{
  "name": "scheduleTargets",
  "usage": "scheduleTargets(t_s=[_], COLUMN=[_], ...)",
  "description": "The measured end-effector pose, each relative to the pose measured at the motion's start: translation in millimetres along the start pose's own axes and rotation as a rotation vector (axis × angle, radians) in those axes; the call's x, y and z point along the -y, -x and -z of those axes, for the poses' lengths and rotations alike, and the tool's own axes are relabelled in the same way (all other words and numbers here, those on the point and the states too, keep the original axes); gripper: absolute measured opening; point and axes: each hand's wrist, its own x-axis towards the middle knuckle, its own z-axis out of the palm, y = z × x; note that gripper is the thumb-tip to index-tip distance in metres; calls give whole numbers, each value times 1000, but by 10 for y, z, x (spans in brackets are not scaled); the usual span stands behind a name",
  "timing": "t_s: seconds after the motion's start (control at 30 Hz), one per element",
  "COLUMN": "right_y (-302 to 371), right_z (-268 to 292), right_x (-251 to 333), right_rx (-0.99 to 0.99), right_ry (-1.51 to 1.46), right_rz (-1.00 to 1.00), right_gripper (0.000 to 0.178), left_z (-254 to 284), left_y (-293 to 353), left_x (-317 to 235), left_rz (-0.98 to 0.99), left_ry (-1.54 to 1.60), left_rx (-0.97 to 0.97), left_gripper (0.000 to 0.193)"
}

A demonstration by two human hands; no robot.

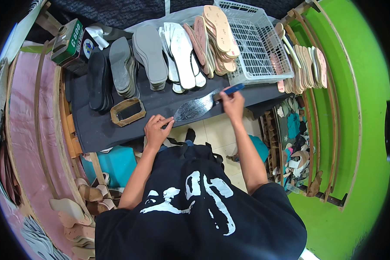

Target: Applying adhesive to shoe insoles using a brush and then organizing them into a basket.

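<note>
A dark shoe sole [194,109] lies at the near edge of the black-covered table, its upper face wet and shiny. My left hand [157,129] pinches its left end between thumb and fingers. In my right hand [232,105] is a brush with a blue handle [234,89], held over the sole's right end. The brush head is partly hidden by my fingers. Left of the sole stands an open, stained cardboard tray [128,112] with something dark inside.
Along the back are stacks of black soles [100,80], grey soles [150,54], white soles [183,60] and beige insoles [219,32]. A green-and-black can [70,45] stands far left, a white plastic crate [256,79] at right. Wooden racks [310,130] flank the table.
</note>
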Motion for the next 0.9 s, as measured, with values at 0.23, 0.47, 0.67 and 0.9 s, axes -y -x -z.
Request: scheduleTargets(t_s=[0.23, 0.47, 0.67, 0.9], right_y=[359, 699, -135, 755], right_z=[-228, -541, 104, -558], right_x=[228, 456, 55, 353], right_rx=[120, 277, -9, 319], right_ry=[394, 55, 245, 190], right_rz=[486, 110, 92, 559], right_gripper=[16, 7, 10, 26], left_z=[-13, -30, -23, -34], left_y=[-46, -14, 5, 3], left_x=[-8, 20, 34, 35], left_rz=[-27, -3, -27, -25], left_ry=[13, 5, -11, 3], left_rx=[-39, -38, -26, -34], left_gripper=[14, 12, 17, 17])
